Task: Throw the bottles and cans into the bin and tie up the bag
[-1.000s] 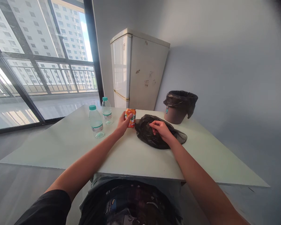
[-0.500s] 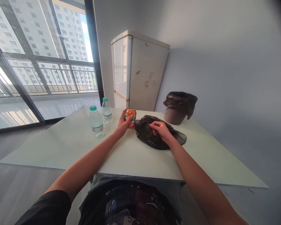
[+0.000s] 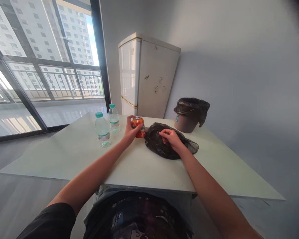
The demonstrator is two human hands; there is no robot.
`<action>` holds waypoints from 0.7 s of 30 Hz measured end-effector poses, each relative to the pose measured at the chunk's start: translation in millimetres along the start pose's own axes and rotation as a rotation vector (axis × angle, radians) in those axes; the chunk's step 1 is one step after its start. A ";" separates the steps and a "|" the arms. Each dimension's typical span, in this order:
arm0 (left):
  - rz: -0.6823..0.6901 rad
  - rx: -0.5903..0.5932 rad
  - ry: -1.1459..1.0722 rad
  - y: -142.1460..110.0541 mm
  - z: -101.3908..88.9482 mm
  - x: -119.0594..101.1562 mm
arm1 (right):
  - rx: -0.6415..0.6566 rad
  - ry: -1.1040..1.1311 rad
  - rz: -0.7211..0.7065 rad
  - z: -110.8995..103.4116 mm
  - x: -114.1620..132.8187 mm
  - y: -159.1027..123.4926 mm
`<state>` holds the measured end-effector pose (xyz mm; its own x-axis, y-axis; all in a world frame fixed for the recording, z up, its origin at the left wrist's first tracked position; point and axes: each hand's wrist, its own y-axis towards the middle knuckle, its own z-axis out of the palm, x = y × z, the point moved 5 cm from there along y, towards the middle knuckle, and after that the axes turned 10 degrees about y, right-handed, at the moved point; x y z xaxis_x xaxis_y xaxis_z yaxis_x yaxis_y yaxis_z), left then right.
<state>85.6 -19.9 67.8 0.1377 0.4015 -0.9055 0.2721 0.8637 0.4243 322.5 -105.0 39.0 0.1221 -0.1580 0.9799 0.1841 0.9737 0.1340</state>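
My left hand (image 3: 130, 130) has its fingers and thumb around an orange drink can (image 3: 140, 126), whose silver top faces up. The can is beside the left edge of a crumpled black plastic bag (image 3: 159, 142) lying on the table. Over the bag, my right hand (image 3: 171, 137) is closed in a pinch on the dark plastic near the bag's mouth. Two clear plastic bottles with teal caps stand to the left of the can: a nearer bottle (image 3: 102, 130) and a farther bottle (image 3: 114, 119).
A brown bin (image 3: 186, 123) lined with a black bag stands at the table's right back. The pale table (image 3: 139, 169) ends just before my body. Behind it are a white fridge (image 3: 156, 76) and, at left, a glass sliding door (image 3: 52, 83).
The can in my left hand has tilted and turned slightly, so its silver top now shows. My left fingers have shifted a little; my right hand has stayed in place.
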 end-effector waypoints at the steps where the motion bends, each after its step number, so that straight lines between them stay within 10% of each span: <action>1: 0.013 0.000 0.003 0.0 -0.1 -0.2 | 0.000 -0.001 0.001 0.1 -0.1 0.1; 15: 0.091 -0.039 0.059 3.6 -2.1 -6.8 | 0.022 -0.001 -0.014 1.3 -1.7 1.7; 21: 0.050 0.312 0.086 9.1 -2.7 -17.9 | 0.014 0.004 -0.007 2.4 -1.3 0.7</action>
<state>83.0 -18.4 87.8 0.0809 0.4773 -0.8750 0.5476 0.7123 0.4391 320.1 -103.8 38.2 0.1245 -0.1658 0.9783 0.1712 0.9747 0.1434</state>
